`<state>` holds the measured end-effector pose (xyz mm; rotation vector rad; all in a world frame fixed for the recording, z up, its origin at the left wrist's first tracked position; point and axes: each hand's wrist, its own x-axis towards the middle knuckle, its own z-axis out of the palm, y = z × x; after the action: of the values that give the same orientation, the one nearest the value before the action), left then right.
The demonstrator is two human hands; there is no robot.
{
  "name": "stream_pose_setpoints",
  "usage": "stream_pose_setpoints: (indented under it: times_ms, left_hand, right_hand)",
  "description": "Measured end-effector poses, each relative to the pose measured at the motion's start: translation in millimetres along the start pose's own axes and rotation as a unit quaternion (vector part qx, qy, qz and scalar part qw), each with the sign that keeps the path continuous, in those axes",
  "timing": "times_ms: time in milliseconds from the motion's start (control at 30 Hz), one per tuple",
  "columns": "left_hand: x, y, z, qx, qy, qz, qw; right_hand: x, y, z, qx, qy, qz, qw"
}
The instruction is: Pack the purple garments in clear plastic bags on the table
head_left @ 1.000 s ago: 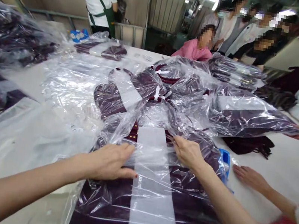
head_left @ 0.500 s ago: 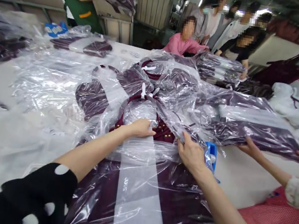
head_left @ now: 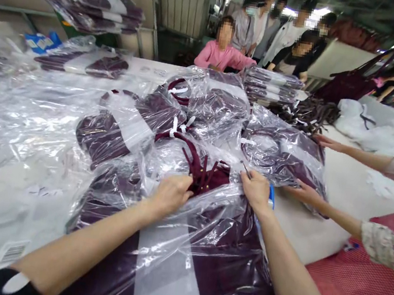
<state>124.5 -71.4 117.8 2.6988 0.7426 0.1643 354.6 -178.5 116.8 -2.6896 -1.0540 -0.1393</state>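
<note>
Step appears to be adjusting the plastic bag point(head_left: 240, 254): left hand point(head_left: 170, 195) and right hand point(head_left: 257, 193) each pinch its edge. Next move calls for keeping burgundy straps point(head_left: 203, 171) clear.

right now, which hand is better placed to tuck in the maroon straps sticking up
Probably the left hand: it is right beside the maroon straps, while the right hand is farther off and appears to be pinching the clear plastic.
</note>
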Motion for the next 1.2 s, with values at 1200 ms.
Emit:
stream_pose_setpoints:
  times_ms: [1200]
  left_hand:
    - [-74, -1, 42.6, 0.006, 0.254, 0.190, 0.948]
  right_hand:
    - [-71, -155, -84, 0.568, -0.395, -0.234, 0.683]
